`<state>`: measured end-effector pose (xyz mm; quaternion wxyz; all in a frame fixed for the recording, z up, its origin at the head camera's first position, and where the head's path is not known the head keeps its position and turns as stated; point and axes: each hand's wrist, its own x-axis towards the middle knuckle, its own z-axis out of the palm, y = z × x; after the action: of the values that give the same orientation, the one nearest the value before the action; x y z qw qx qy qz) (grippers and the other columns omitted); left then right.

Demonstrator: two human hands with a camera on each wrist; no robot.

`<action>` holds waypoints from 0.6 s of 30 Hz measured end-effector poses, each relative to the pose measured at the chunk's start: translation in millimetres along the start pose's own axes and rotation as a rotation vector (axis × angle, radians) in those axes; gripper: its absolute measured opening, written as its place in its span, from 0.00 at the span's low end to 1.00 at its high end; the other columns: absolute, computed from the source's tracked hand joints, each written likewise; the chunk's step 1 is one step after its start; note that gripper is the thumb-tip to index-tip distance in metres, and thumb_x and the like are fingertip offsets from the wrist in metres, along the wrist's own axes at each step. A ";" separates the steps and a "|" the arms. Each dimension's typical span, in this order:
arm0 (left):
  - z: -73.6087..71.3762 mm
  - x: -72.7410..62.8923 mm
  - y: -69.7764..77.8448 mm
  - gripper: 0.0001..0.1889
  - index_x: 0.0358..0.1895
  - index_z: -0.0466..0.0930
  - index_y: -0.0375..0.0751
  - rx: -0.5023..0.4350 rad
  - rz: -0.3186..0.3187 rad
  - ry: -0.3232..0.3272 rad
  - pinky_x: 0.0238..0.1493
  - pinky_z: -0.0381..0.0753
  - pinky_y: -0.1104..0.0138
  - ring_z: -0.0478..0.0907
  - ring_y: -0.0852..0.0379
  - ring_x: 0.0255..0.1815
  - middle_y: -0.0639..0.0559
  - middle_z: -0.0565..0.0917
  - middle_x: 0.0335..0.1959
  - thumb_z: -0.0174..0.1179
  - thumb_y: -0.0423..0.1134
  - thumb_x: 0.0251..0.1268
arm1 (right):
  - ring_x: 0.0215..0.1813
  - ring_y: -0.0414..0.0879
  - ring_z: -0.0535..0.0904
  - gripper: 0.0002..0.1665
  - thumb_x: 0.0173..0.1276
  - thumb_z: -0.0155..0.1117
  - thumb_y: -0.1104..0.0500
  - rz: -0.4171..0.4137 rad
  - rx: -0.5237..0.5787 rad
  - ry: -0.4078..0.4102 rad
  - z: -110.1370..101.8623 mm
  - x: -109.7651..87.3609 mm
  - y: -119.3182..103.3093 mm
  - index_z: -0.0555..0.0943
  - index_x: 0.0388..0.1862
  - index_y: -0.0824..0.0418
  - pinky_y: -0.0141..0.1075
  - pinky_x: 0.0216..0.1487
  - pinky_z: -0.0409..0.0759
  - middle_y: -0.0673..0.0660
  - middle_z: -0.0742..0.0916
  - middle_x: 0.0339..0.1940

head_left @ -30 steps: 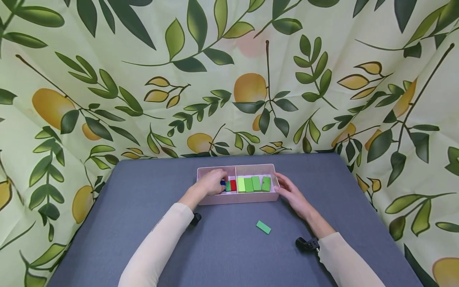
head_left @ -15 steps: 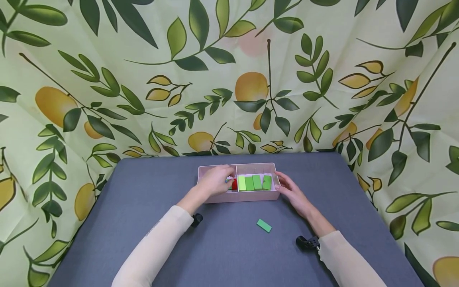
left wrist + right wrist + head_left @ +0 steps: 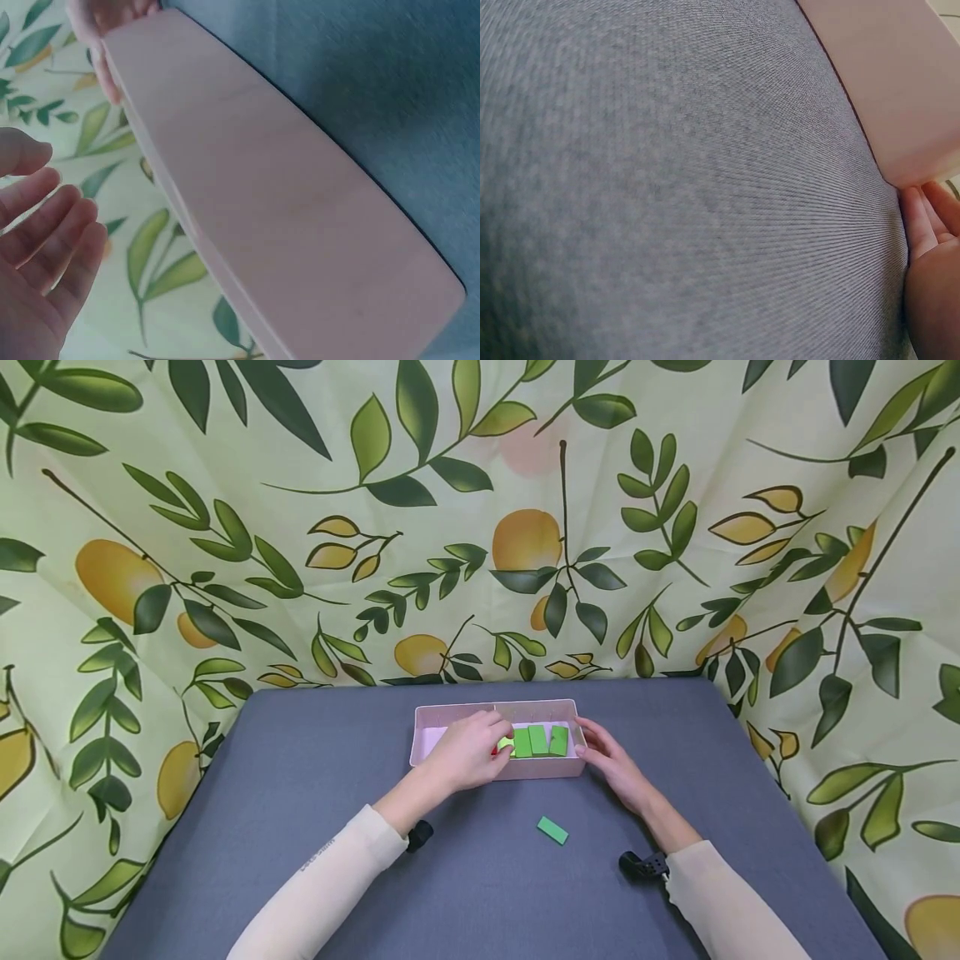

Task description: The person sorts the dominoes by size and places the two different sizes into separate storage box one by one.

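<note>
A pink two-part box (image 3: 540, 768) stands on the table. My left hand (image 3: 465, 752) is over its divider, covering part of the left compartment. In the left wrist view the left hand (image 3: 45, 247) has loosely bent fingers with nothing between them. A red block (image 3: 495, 750) and a lime block (image 3: 506, 746) show by its fingertips. Several green blocks (image 3: 538, 741) lie side by side in the right compartment. My right hand (image 3: 618, 768) rests fairly straight fingers against the box's right end. In the right wrist view those fingers (image 3: 922, 225) meet the box's corner.
A single green block (image 3: 552, 830) lies on the blue-grey tabletop (image 3: 480, 877) in front of the box. A leaf-and-fruit patterned cloth (image 3: 450, 593) hangs behind and along both sides of the table.
My left hand has moved right, from the left compartment's blocks to the divider, uncovering the compartment's left part. My right hand has stayed at the box's right end.
</note>
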<state>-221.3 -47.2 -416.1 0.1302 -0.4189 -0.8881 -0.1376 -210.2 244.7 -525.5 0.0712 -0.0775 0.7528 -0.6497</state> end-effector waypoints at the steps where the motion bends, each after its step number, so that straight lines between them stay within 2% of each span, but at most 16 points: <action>1: 0.0 -0.2 2.9 0.05 0.41 0.85 0.42 0.005 0.012 0.005 0.39 0.81 0.62 0.79 0.54 0.40 0.53 0.83 0.38 0.65 0.37 0.65 | 0.77 0.65 0.57 0.36 0.81 0.54 0.56 -0.002 0.000 -0.001 -0.3 0.0 0.6 0.55 0.82 0.58 0.63 0.75 0.48 0.71 0.62 0.78; 10: 6.6 -2.6 26.4 0.07 0.40 0.84 0.45 0.071 0.119 -0.016 0.41 0.79 0.66 0.78 0.57 0.38 0.55 0.80 0.35 0.64 0.43 0.68 | 0.77 0.65 0.57 0.36 0.81 0.54 0.56 -0.013 -0.006 0.001 -0.5 -0.4 1.3 0.55 0.82 0.59 0.64 0.75 0.48 0.71 0.62 0.77; 18: 19.8 -7.0 44.8 0.12 0.46 0.86 0.45 0.072 0.128 -0.092 0.41 0.79 0.70 0.77 0.59 0.39 0.54 0.82 0.39 0.66 0.47 0.67 | 0.76 0.65 0.59 0.36 0.80 0.55 0.56 -0.015 -0.012 0.006 -0.5 -0.6 2.4 0.56 0.82 0.57 0.64 0.74 0.50 0.70 0.63 0.78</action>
<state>-184.3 -17.7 -430.8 0.1128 -0.4758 -0.8688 -0.0777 -209.8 245.6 -527.7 0.0639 -0.0816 0.7564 -0.6459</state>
